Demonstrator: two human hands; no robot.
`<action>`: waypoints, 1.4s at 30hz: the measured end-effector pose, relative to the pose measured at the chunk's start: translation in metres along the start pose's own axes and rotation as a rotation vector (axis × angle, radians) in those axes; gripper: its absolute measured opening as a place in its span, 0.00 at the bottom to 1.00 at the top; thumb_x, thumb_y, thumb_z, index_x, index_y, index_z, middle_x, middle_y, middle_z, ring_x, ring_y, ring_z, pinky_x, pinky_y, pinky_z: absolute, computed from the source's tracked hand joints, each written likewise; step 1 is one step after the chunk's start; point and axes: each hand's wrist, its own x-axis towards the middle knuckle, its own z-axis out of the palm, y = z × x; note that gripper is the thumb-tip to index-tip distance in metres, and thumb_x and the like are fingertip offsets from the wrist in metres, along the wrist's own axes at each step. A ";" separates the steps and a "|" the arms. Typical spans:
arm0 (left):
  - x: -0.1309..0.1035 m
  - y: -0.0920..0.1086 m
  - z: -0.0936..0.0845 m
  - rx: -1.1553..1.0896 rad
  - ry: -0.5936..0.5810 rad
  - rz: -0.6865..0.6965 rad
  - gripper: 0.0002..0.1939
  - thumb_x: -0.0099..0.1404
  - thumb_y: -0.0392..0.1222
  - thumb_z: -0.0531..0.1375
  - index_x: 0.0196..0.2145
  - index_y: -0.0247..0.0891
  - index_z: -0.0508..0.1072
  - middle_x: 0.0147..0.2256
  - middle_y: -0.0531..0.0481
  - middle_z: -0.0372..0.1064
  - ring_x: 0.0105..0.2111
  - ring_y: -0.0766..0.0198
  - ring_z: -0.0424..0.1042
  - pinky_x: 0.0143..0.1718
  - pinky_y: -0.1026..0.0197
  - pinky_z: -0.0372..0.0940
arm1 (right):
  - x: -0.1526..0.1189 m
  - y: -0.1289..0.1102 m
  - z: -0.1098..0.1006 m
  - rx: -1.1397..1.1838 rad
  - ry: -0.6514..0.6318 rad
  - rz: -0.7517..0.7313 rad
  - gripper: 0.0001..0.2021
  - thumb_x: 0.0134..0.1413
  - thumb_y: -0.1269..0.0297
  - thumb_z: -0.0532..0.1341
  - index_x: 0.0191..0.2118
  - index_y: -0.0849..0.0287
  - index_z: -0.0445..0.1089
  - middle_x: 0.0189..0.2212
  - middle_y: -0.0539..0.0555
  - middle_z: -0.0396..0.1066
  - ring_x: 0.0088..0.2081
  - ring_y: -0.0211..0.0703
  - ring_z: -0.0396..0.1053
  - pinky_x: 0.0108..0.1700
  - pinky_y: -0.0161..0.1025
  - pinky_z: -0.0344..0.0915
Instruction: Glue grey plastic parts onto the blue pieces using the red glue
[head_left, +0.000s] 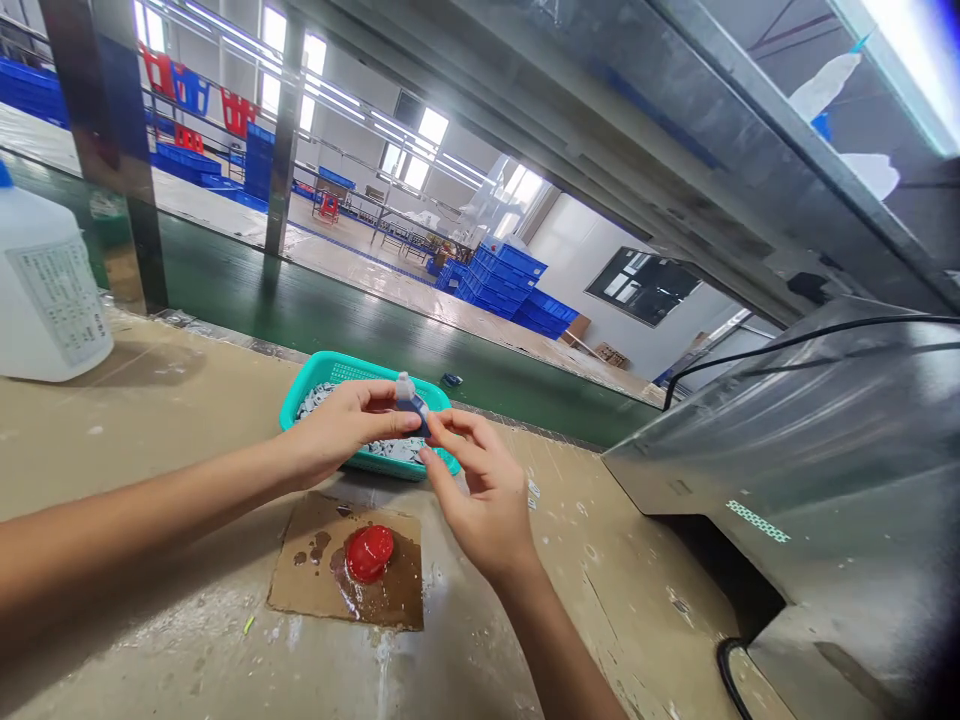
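Note:
My left hand [341,425] pinches a small blue-grey plastic part [413,405] with a pale top, between thumb and fingers. On its right side, the fingertips of my right hand [480,480] press against the same part. Both hands are over a turquoise basket [300,385], which holds many small grey-white pieces [397,448]. Nearer to me, a red round object [369,554], wet and shiny, rests on a stained piece of cardboard [300,585].
A big translucent jug [45,285] stands at the left. Behind the table runs a green conveyor belt [337,305] with a small dark item [451,380] on it. A metal housing [810,480] with black cables is at the right.

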 end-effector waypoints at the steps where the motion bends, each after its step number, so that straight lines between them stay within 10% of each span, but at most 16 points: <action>1: 0.000 0.001 0.001 -0.103 0.016 -0.020 0.06 0.54 0.36 0.59 0.32 0.35 0.71 0.31 0.52 0.70 0.35 0.67 0.67 0.41 0.64 0.61 | 0.001 -0.002 0.003 -0.045 -0.017 -0.036 0.14 0.48 0.74 0.57 0.43 0.58 0.70 0.40 0.57 0.64 0.42 0.43 0.65 0.45 0.42 0.65; 9: 0.010 0.019 -0.013 -0.254 0.169 -0.092 0.08 0.58 0.34 0.57 0.37 0.31 0.70 0.31 0.48 0.70 0.27 0.73 0.67 0.36 0.68 0.63 | 0.035 0.017 -0.006 0.151 0.068 0.201 0.11 0.51 0.69 0.55 0.41 0.60 0.67 0.33 0.53 0.69 0.32 0.38 0.69 0.38 0.39 0.68; 21: 0.015 0.008 -0.030 0.009 0.082 -0.040 0.16 0.48 0.38 0.64 0.37 0.37 0.70 0.33 0.50 0.70 0.31 0.68 0.67 0.32 0.65 0.60 | 0.043 0.065 0.016 -0.133 -0.503 0.246 0.15 0.32 0.84 0.58 0.22 0.55 0.75 0.19 0.49 0.73 0.23 0.40 0.68 0.28 0.37 0.65; 27: 0.019 0.004 -0.035 -0.012 0.073 -0.043 0.22 0.44 0.27 0.64 0.39 0.37 0.69 0.36 0.51 0.69 0.36 0.67 0.67 0.40 0.63 0.60 | 0.043 0.065 0.010 -0.118 -0.438 0.268 0.09 0.37 0.77 0.59 0.24 0.60 0.74 0.22 0.51 0.72 0.26 0.40 0.67 0.31 0.37 0.63; 35: 0.020 0.010 -0.038 -0.010 0.146 -0.065 0.12 0.50 0.38 0.62 0.34 0.33 0.69 0.31 0.47 0.70 0.29 0.67 0.67 0.38 0.60 0.60 | 0.045 0.062 -0.006 -0.009 -0.282 0.351 0.10 0.43 0.69 0.56 0.31 0.61 0.74 0.21 0.49 0.64 0.24 0.35 0.61 0.26 0.34 0.59; 38: 0.034 0.019 -0.060 0.148 0.221 0.032 0.13 0.48 0.40 0.62 0.32 0.33 0.69 0.30 0.47 0.70 0.28 0.66 0.67 0.36 0.60 0.61 | 0.048 0.059 -0.014 0.069 -0.232 0.390 0.09 0.43 0.67 0.56 0.29 0.61 0.73 0.22 0.50 0.65 0.24 0.36 0.63 0.26 0.34 0.61; 42: 0.068 0.031 -0.116 0.939 0.393 -0.054 0.15 0.50 0.46 0.59 0.35 0.36 0.70 0.33 0.47 0.71 0.32 0.60 0.70 0.36 0.61 0.61 | 0.047 0.055 -0.024 0.164 -0.183 0.425 0.08 0.41 0.64 0.58 0.28 0.62 0.71 0.24 0.52 0.69 0.26 0.38 0.66 0.29 0.36 0.65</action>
